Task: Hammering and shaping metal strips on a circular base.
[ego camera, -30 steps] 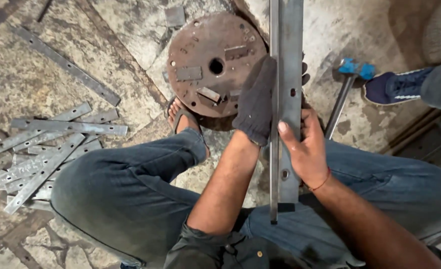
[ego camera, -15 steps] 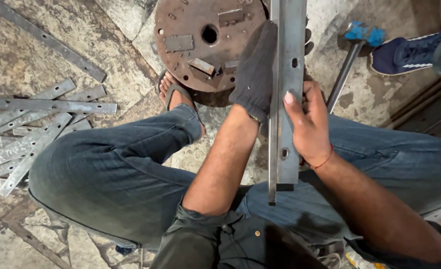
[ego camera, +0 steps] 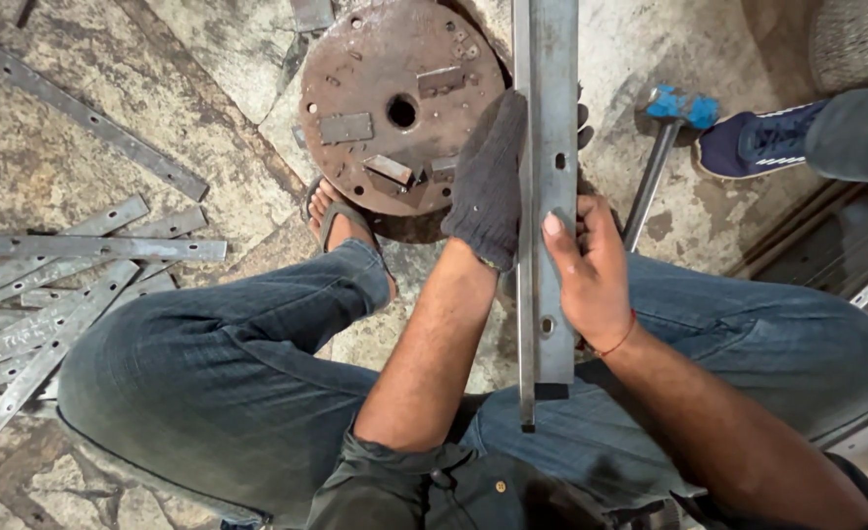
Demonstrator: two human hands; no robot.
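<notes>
Gripping a steel angle bar (ego camera: 550, 147), both hands (ego camera: 591, 270) hover over cracked stone floor (ego camera: 71, 69).

A cracked stone floor (ego camera: 208, 59) is seen; a rusty round plate (ego camera: 394, 103) lies beyond the grip, flat metal strips (ego camera: 61, 294) well left, a hammer (ego camera: 664, 147) just right.

Hidden and cut off

The steel bar (ego camera: 549, 147) runs past the top edge; beside it, the hammer (ego camera: 661, 157) handle disappears behind the right hand (ego camera: 591, 275).
</notes>
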